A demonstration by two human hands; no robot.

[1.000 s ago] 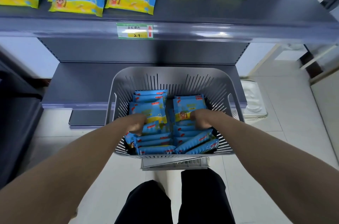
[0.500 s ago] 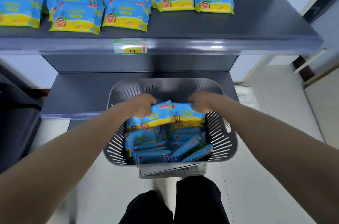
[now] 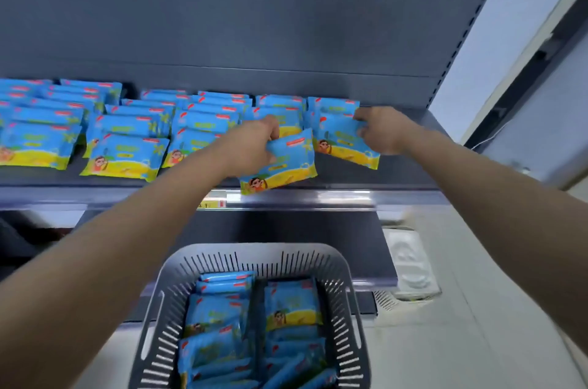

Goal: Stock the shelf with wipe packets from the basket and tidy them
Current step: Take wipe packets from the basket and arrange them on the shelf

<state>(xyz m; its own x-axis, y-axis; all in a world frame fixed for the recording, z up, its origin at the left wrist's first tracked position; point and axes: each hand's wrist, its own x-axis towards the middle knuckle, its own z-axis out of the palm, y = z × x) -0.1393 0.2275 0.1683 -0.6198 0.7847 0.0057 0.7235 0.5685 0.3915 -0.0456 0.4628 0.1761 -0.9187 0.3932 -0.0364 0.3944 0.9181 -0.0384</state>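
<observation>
On the dark grey metal shelf (image 3: 401,175), near its right end, the left hand (image 3: 254,150) curls its fingers round the upper left corner of a blue-and-yellow plastic wipe packet (image 3: 283,166), which lies tilted with its lower edge over the shelf's front lip. Just beside it, the right hand (image 3: 381,130) pinches the right edge of a second wipe packet (image 3: 340,142), in front of the last stack. The left forearm covers most of a yellow price label (image 3: 219,199). The overlapping rows of matching packets (image 3: 124,134) are cut off at the left. Below stands a grey slotted plastic basket (image 3: 345,290) holding more packets (image 3: 219,318), its near side out of frame.
</observation>
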